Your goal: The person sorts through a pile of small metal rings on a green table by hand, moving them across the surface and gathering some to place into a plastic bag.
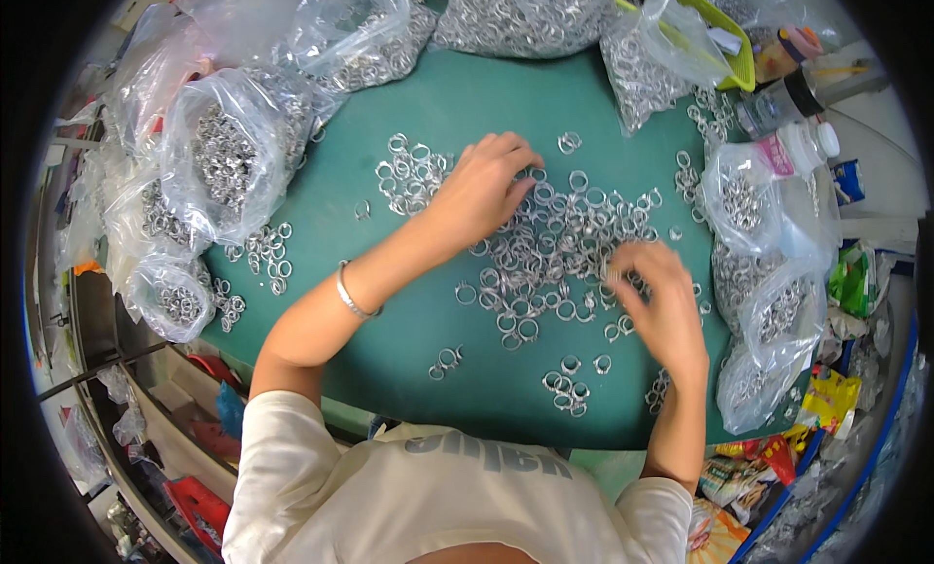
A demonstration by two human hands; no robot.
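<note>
White shirt (457, 496) filled the lower edge, both forearms reaching up from it over the green desk (418, 360). Left hand (482, 190) lay palm-down, fingers spread loosely on the upper-left edge of the ring pile (555, 248), gripping nothing visible. Right hand (662, 306) sat at the pile's lower-right edge, fingertips pinched together (whether around a ring I could not tell). Bags (229, 151) of rings crowded both sides, well apart from either hand.
</note>
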